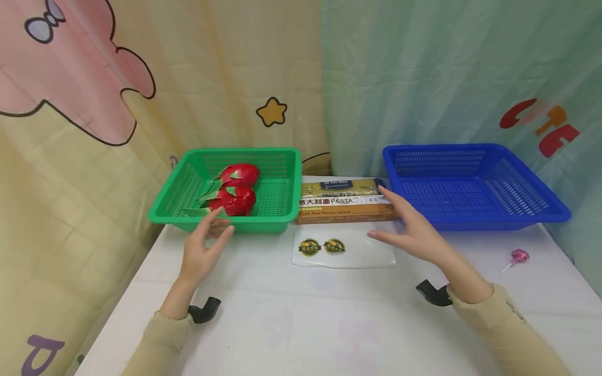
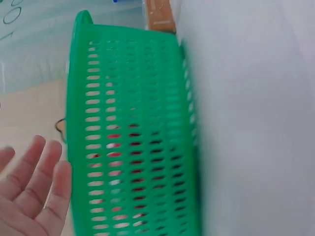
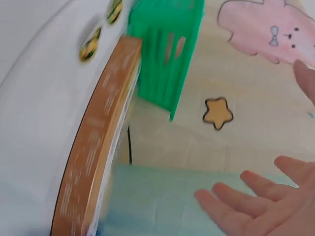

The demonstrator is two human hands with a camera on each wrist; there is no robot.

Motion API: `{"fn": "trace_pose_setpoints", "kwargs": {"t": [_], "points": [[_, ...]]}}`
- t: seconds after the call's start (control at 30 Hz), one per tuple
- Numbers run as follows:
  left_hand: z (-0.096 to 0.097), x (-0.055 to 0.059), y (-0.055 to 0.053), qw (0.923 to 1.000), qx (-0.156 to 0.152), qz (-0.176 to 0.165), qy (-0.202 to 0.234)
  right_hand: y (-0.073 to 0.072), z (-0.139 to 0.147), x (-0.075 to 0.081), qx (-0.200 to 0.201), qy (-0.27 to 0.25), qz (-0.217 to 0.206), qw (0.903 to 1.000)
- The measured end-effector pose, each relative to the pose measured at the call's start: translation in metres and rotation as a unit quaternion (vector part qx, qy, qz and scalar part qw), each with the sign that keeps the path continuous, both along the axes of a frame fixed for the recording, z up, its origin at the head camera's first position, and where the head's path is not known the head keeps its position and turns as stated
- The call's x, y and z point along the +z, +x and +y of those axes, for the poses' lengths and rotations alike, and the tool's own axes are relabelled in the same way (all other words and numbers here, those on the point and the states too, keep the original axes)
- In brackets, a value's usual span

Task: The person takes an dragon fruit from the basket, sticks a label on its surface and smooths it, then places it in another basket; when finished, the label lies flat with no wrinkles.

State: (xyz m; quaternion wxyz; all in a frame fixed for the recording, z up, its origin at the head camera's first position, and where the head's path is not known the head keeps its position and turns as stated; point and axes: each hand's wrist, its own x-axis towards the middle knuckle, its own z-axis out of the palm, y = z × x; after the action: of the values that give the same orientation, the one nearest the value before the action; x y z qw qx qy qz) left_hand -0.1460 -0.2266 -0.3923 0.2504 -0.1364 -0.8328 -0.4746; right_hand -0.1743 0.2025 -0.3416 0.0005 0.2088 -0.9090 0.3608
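Observation:
My left hand [image 1: 201, 250] hovers by the front rim of the green basket [image 1: 226, 222], fingers loosely bent and holding nothing. Inside that basket lie two red dragon fruits [image 1: 234, 200] with green leafy tips. My right hand [image 1: 414, 230] is raised over the right end of a pasta box [image 1: 345, 211], its fingers spread and nothing in them. Behind the box's printed front a yellowish spaghetti pack [image 1: 338, 188] shows. In front of it lies a flat white bag [image 1: 357, 249] with two round dark stickers. The left wrist view shows the left fingers [image 2: 59, 191] beside the basket's slotted wall.
At the back right stands a blue basket [image 1: 475, 224] with slotted walls. A pink-wrapped lollipop [image 1: 519, 256] lies on the white tabletop [image 1: 301, 324] in front of it. Curtains [image 1: 414, 73] with cartoon prints hang behind the table.

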Motion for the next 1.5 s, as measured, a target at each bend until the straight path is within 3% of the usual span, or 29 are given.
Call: {"fn": "trace_pose_setpoints", "kwargs": {"t": [0.07,0.2,0.4,0.53,0.63,0.83,1.17,1.5], "points": [[0.005,-0.006,-0.006,0.9948,0.007,-0.024,0.099,-0.005,-0.013,-0.001,0.020,-0.059,-0.021,0.9979],[0.010,-0.018,-0.020,0.9628,0.041,-0.065,0.259,-0.018,-0.039,-0.006,0.063,-0.160,-0.049,0.9840],[0.010,-0.033,-0.033,0.9259,0.054,-0.063,0.369,-0.044,-0.078,-0.011,0.099,-0.256,-0.095,0.9570],[0.011,-0.036,-0.035,0.9109,0.055,-0.047,0.406,-0.065,-0.102,-0.010,0.095,-0.296,-0.127,0.9420],[0.012,-0.036,-0.035,0.9091,0.058,-0.040,0.411,-0.080,-0.121,-0.008,0.095,-0.309,-0.142,0.9355],[0.012,-0.036,-0.035,0.9067,0.056,-0.035,0.417,-0.099,-0.159,-0.003,0.114,-0.295,-0.157,0.9358],[0.009,-0.038,-0.036,0.9096,0.058,-0.047,0.409,-0.120,-0.214,-0.002,0.113,-0.242,-0.155,0.9512],[0.007,-0.038,-0.037,0.9113,0.048,-0.041,0.407,-0.131,-0.243,-0.006,0.115,-0.184,-0.158,0.9633]]}}
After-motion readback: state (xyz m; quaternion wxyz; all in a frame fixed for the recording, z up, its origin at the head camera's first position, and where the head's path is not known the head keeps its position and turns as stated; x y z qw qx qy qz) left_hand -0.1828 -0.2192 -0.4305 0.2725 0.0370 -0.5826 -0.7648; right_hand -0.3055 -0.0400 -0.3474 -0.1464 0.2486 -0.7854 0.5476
